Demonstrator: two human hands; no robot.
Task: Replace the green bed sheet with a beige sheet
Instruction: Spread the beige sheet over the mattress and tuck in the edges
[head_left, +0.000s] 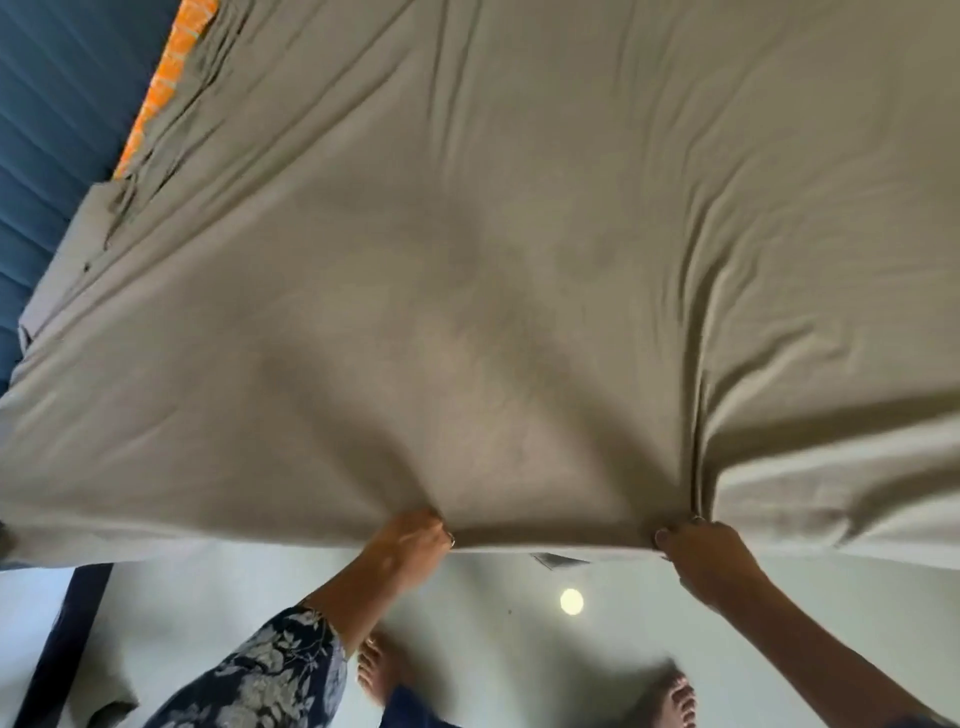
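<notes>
The beige sheet lies spread over the bed, running lengthwise away from the person, its near edge gripped by curled fingers of the left hand and right hand, orange mattress exposed far-left beside blue curtain.

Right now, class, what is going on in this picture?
A person stands at the near edge of a bed, holding a beige sheet in both hands. The left hand and right hand each pinch its near hem, lifting it off the edge. The sheet covers most of the bed, still wrinkled. An orange patterned strip shows at the far left.
</notes>
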